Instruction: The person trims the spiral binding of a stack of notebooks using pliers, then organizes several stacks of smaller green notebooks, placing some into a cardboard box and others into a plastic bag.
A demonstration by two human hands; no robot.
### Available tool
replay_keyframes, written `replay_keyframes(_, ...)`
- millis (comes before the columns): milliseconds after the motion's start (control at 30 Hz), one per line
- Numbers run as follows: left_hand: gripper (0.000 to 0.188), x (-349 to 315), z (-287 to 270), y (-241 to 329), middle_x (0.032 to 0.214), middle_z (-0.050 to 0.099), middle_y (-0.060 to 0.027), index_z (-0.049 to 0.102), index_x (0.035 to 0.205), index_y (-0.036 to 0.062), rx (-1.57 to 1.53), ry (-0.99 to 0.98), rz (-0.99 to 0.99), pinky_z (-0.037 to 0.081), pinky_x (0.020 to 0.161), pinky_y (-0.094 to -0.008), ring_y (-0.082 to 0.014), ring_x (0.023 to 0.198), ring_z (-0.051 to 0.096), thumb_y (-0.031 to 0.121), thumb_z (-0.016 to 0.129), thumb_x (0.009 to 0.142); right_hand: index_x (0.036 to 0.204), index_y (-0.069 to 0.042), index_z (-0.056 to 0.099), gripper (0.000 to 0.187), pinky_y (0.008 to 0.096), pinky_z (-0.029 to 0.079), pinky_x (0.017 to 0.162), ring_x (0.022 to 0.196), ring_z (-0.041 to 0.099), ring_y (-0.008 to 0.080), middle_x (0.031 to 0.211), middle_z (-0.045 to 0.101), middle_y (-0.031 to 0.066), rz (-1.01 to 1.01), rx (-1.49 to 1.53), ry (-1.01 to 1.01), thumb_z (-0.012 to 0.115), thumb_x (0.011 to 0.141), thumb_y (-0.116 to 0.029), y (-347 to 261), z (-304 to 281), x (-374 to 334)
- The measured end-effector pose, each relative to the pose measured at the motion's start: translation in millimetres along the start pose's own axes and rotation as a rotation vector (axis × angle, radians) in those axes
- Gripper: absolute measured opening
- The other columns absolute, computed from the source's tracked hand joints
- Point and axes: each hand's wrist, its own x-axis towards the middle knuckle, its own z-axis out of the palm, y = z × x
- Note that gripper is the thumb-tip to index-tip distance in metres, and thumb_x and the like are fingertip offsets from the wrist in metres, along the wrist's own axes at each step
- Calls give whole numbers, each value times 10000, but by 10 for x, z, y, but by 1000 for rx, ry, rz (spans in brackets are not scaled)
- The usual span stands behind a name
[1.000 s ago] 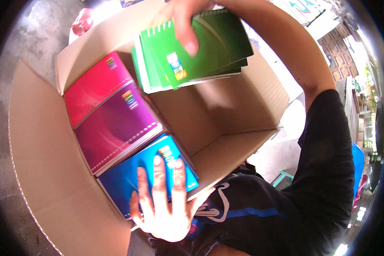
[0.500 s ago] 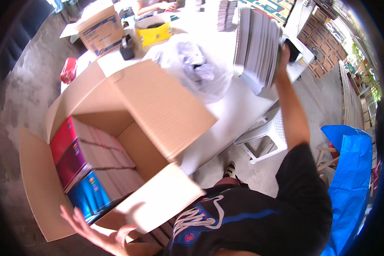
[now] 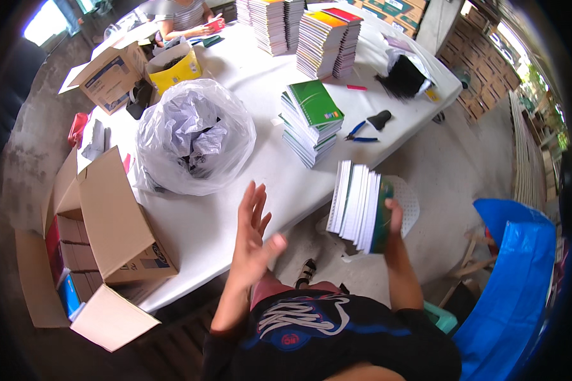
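My right hand point(image 3: 394, 219) grips a stack of notebooks point(image 3: 357, 206) with a green cover on its outer side, held on edge past the table's near side. My left hand point(image 3: 253, 235) is raised over the table's front edge, fingers spread and empty. Between the hands and the far stacks, a pile of green-covered notebooks point(image 3: 311, 120) stands on the white table point(image 3: 235, 219). At the left, an open cardboard box point(image 3: 124, 235) holds bundles of notebooks point(image 3: 76, 254) with red, purple and blue covers.
A clear plastic bag point(image 3: 194, 136) of scraps lies mid-table. Blue-handled pliers point(image 3: 362, 132) are right of the green pile. Taller notebook stacks point(image 3: 327, 41) stand farther back, near a yellow container point(image 3: 175, 66). A person point(image 3: 187, 22) sits at the far side. A white stool point(image 3: 403, 203) and blue tarp point(image 3: 511, 273) are right.
My right hand has brought its notebook stack from the far right of the table toward me. My left hand has moved from beside the box to the table's front edge. My view has turned right.
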Motion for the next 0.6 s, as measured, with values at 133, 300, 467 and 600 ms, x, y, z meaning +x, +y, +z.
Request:
replay_keyframes(133,906,551,137,-234,1536,121,-174,78,1505,133,-263,133,-247,157,1118,-523,-320,1434,108,579,536,863,1130,64,568,505,357,582,671,733,680,257,930,668,178,101,-223,56,592,772,-292,-916,594,677)
replay_keyframes(300,1154,1466,282,-337,1552,-66,-173,-104,1494,146,-358,207,-355,12,1091,-626,-349,1437,-41,733,540,737,1105,19,586,438,312,558,730,806,669,206,954,660,131,149,-573,-17,638,787,-276,-1369,1242,1584)
replay_keyframes(467,1156,2217,449,-555,1525,83,-169,2,1479,95,-536,101,-405,97,1069,-628,-354,1388,156,785,512,706,1186,22,543,470,317,566,780,841,670,192,1003,649,132,437,-540,-204,651,793,-211,-1280,1390,2366)
replay_keyframes(600,1004,2507,528,-870,1445,342,-136,236,1452,99,-600,35,-425,274,1037,-585,-306,1323,353,777,470,750,1200,5,547,521,284,530,809,877,657,181,1048,647,124,555,-932,-124,678,780,-273,-1159,1397,2687)
